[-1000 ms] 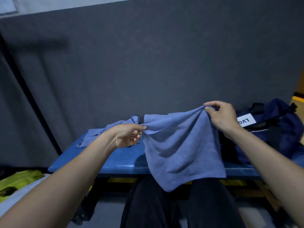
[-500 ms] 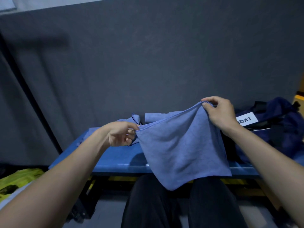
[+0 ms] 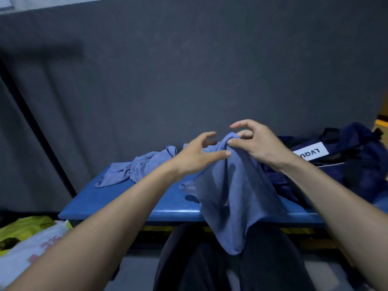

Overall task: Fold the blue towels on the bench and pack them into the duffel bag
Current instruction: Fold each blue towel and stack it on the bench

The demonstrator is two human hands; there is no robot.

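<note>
Hanging over the blue worktop [image 3: 126,198], a blue towel [image 3: 235,196] is pinched at its top by the right hand [image 3: 260,145], left hand [image 3: 195,158] grip wide, fingers spread, white label reading "LVQU" [image 3: 310,154], partly hidden, seen on the navy duffel bag [image 3: 357,164].

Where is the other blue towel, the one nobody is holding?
The crumpled towel lies on the left part of the blue bench, against the grey wall, just beyond the left hand.

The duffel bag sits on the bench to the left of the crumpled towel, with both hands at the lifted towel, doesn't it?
Not quite: the head view shows the duffel bag at the bench's right end, right of the crumpled towel. Both hands, left hand and right hand, are at the lifted towel.
</note>
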